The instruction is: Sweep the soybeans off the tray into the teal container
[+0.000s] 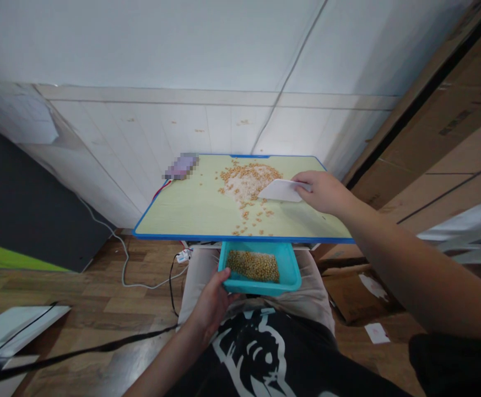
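Note:
My right hand [320, 191] is closed on the end of a flat white scraper [280, 190], whose other edge meets a pile of small pale grains [246, 186]. Yellow-brown beans [260, 169] lie around and among the grains, with some scattered toward the table's front edge. Below that edge, my left hand [215, 292] grips the left front corner of a turquoise tray [292, 278], thumb over the rim. Inside the tray is a layer of yellow-green beans [254, 266]. It sits over my lap, just under the tabletop.
A small table [182, 212] with a pale yellow top and blue edging stands against the white wall [161, 121]. A blurred-out purple object [181, 166] with a red cord lies at its back left. Cardboard boxes [447, 127] rise at right; cables [126, 264] run across the floor at left.

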Motion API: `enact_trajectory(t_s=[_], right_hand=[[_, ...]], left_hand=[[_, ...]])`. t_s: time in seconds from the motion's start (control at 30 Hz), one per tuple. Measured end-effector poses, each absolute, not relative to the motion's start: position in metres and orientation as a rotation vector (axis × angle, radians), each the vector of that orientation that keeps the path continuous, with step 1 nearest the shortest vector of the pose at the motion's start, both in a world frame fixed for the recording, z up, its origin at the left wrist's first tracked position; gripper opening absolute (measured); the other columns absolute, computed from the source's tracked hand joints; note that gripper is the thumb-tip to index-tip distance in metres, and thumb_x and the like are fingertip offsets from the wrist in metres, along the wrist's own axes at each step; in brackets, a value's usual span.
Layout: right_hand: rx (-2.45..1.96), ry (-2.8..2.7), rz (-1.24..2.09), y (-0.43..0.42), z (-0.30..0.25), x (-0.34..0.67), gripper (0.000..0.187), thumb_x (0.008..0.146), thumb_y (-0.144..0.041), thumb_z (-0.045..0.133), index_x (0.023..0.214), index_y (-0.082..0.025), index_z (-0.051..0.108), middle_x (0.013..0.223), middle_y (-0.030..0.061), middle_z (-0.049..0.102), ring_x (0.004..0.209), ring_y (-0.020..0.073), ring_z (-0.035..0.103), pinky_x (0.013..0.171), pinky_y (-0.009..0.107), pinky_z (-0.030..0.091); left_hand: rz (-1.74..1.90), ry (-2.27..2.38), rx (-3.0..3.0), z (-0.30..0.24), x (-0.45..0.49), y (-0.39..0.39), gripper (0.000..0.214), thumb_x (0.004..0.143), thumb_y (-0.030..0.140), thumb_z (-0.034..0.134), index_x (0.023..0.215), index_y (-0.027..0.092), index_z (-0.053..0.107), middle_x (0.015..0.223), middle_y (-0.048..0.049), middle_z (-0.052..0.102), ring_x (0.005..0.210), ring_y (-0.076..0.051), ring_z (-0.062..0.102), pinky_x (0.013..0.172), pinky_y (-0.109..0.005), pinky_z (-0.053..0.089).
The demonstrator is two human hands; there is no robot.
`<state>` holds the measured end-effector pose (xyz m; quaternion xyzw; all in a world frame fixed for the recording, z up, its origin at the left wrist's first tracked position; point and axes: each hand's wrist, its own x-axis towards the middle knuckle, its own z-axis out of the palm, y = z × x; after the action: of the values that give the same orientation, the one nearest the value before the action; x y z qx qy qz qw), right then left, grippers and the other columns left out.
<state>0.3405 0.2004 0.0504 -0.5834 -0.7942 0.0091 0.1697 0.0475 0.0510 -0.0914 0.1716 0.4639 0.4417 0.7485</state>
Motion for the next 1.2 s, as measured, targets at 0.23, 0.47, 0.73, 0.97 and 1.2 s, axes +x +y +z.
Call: enact_trajectory(t_s=[0.23,0.47,0.73,0.97,1.2], right_hand=[[-1.454,-2.376,-0.076,0.211,0.049,0.311,0.029,0.092,-0.019,0.053,0.106,-0.021,0.079,0.11,0.0099,0.079,0.101,0.0267,0.07,0.091,0.037,0.052],[-1.448,-2.494,-0.158,0.221,0.054,0.282,0.029,0.094,-0.016,0.049,0.101,-0.02,0.077,0.107,0.0109,0.078,0.1,0.0263,0.07,0.086,0.035,0.051],[-1.391,-2.497,-0.173,0.229,0.051,0.269,0.028,0.093,-0.014,0.051,0.1,-0.022,0.078,0.107,0.0095,0.079,0.1,0.0256,0.071,0.087,0.035,0.052],[-1.301,-2.449,-0.148,0.231,0.045,0.276,0.029,0.094,-0.015,0.051,0.106,-0.019,0.078,0.109,0.0112,0.079,0.101,0.026,0.072,0.09,0.037,0.054],[-0.988,-2.411,-0.192,0.232,0.048,0.272,0.026,0.097,-0.016,0.05,0.099,-0.019,0.076,0.095,0.0099,0.079,0.088,0.023,0.073,0.08,0.035,0.056]], left_hand=[[0.997,0.97,0.372,-0.097,0.045,0.05,0.056,0.084,0.041,0.073,0.135,0.022,0.062,0.132,-0.0123,0.074,0.115,-0.03,0.071,0.084,-0.037,0.058],[1.0,0.959,0.36,-0.103,0.041,0.049,0.058,0.086,0.042,0.07,0.14,0.023,0.06,0.136,-0.012,0.072,0.119,-0.03,0.07,0.086,-0.036,0.057],[1.023,0.913,0.327,-0.108,0.038,0.05,0.066,0.089,0.041,0.069,0.148,0.02,0.052,0.138,-0.0147,0.071,0.122,-0.031,0.068,0.091,-0.04,0.057],[1.04,0.88,0.315,-0.113,0.026,0.048,0.074,0.08,0.045,0.079,0.146,0.021,0.057,0.139,-0.0153,0.071,0.129,-0.035,0.065,0.1,-0.044,0.054],[1.012,0.719,0.208,-0.131,0.011,0.048,0.084,0.075,0.043,0.084,0.152,0.025,0.054,0.138,-0.0168,0.071,0.127,-0.041,0.066,0.111,-0.056,0.047]])
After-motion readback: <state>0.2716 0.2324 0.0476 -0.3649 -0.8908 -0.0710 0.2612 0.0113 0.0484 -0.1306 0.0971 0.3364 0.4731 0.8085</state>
